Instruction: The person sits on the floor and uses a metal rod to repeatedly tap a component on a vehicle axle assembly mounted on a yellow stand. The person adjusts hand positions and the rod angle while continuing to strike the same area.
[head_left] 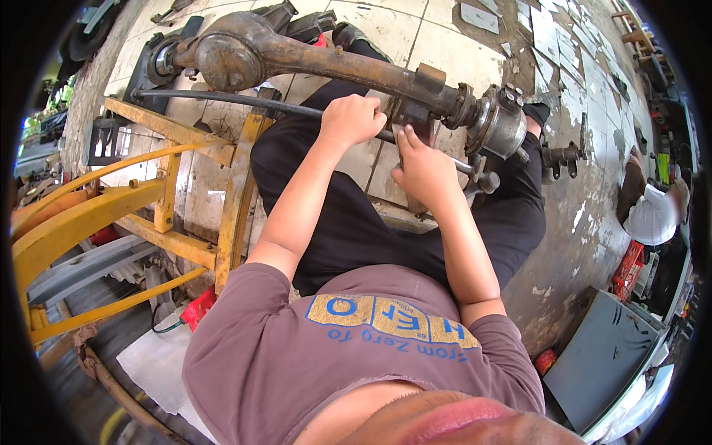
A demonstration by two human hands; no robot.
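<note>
A rusty axle housing (326, 61) with a round bulging cover lies across the far side, beyond my knees. Below it runs a long dark metal rod (245, 99). My left hand (352, 120) is closed round this rod near its middle. Farther right, my right hand (426, 167) has its index and middle fingers stretched toward a dark metal block (414, 113) under the axle tube. Its thumb stands apart, beside an upright metal piece; the palm's contact is hidden. The rod's right part passes behind that hand toward a ball-shaped end (487, 182), below the shiny round hub (495, 122).
A yellow metal frame (189, 245) stands close on my left, with a red tool-like object (199, 308) beside it. Loose tile pieces (545, 37) lie at far right. A grey cabinet (604, 363) stands at lower right; another person (653, 215) is at the right edge.
</note>
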